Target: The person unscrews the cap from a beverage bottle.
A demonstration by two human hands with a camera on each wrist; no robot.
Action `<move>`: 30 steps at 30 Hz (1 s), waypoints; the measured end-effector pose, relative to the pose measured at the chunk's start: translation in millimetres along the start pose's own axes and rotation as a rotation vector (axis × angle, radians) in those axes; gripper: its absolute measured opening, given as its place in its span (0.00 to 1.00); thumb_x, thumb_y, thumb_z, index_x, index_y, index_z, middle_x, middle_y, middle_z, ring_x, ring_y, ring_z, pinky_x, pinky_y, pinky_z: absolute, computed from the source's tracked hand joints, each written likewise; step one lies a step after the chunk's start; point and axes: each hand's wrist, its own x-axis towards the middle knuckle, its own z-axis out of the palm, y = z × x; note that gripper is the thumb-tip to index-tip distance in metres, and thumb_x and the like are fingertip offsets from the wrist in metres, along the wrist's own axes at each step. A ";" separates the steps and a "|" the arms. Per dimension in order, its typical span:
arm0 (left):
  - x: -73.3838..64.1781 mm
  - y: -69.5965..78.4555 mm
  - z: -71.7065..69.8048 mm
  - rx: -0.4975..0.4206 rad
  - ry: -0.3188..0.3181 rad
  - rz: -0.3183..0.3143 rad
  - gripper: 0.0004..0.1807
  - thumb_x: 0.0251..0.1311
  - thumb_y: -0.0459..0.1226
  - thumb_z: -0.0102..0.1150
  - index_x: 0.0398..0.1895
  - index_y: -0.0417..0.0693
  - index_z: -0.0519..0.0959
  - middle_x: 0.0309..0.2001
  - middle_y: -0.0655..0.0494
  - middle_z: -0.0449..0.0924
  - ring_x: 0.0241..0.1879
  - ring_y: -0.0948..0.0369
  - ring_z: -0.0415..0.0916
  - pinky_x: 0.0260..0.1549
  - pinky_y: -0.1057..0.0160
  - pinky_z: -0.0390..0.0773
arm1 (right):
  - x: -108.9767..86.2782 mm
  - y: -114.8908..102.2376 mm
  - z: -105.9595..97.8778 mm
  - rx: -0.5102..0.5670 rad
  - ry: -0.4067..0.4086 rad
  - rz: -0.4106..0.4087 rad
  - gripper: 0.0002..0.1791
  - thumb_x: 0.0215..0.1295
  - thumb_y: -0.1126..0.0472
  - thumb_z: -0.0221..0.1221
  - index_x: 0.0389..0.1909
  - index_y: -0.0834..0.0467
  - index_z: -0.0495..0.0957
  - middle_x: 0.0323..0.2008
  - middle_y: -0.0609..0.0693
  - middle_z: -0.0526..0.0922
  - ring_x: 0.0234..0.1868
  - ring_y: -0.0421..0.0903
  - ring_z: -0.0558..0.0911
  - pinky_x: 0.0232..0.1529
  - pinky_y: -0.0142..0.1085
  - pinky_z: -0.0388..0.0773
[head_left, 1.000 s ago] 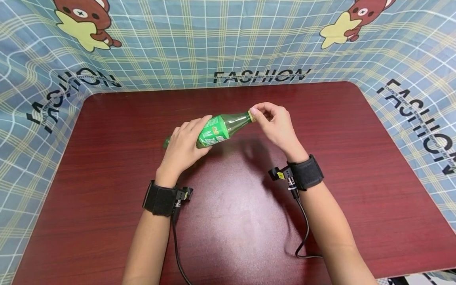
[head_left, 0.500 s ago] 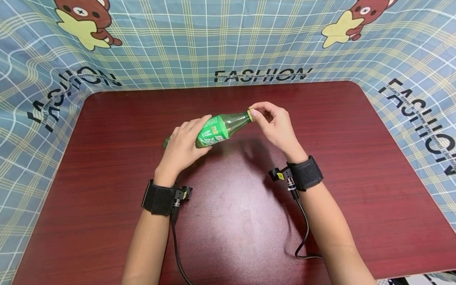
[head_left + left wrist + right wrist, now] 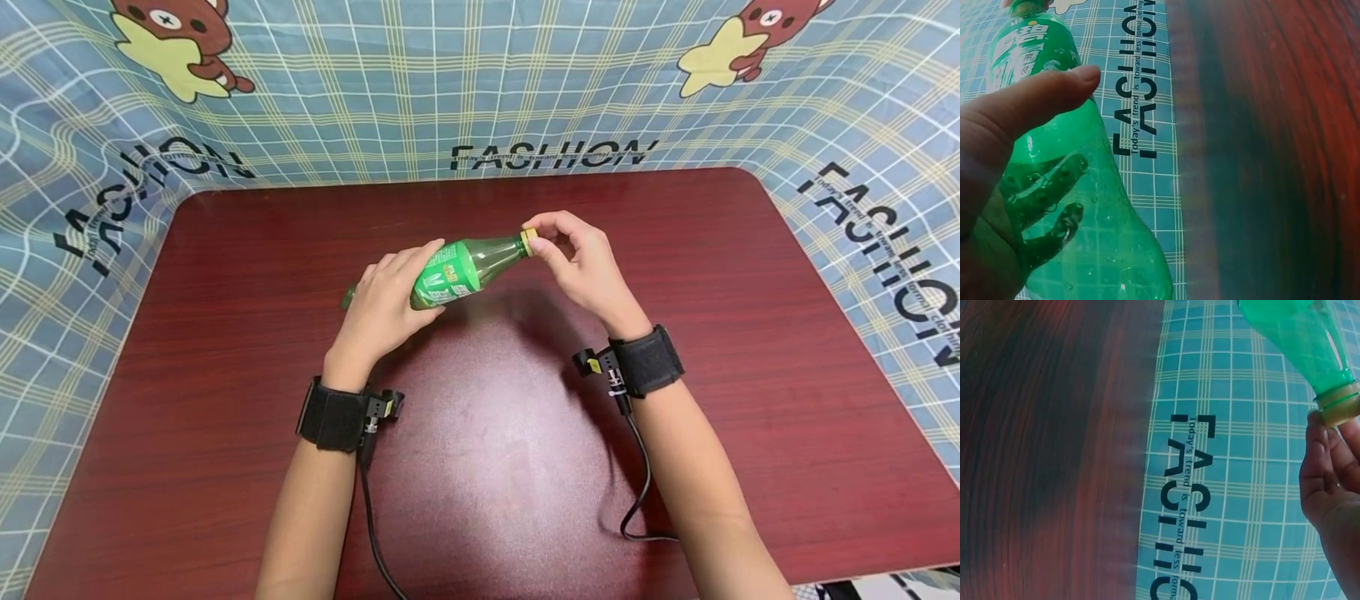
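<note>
A green plastic bottle [image 3: 453, 273] with a green label is held tilted above the table, its neck toward the right. My left hand [image 3: 386, 304] grips it round the body; in the left wrist view the thumb crosses the front and the other fingers show through the clear green plastic [image 3: 1104, 237]. The yellow cap [image 3: 528, 242] sits on the bottle's mouth. Thumb and fingertips of my right hand [image 3: 581, 262] pinch that cap. From the right wrist view, the fingers reach the cap [image 3: 1339, 405] from below.
Beneath the hands lies a dark red wood-grain table [image 3: 487, 467]. A blue plaid cloth [image 3: 360, 100] with bears and lettering stands round its back and sides. Black straps hold a camera on each wrist, and a cable [image 3: 641, 492] trails from each.
Both hands and the bottle stay nearly in place. The right fingers have shifted slightly round the cap, and more of its yellow side shows now.
</note>
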 end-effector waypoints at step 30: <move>0.3 7.2 -1.0 0.049 -0.031 0.002 0.51 0.53 0.35 0.80 0.80 0.48 0.63 0.69 0.41 0.75 0.65 0.43 0.74 0.59 0.41 0.73 | 12.3 -5.6 -20.8 -0.253 -0.137 0.184 0.28 0.80 0.41 0.49 0.39 0.61 0.84 0.32 0.60 0.85 0.32 0.44 0.81 0.36 0.33 0.70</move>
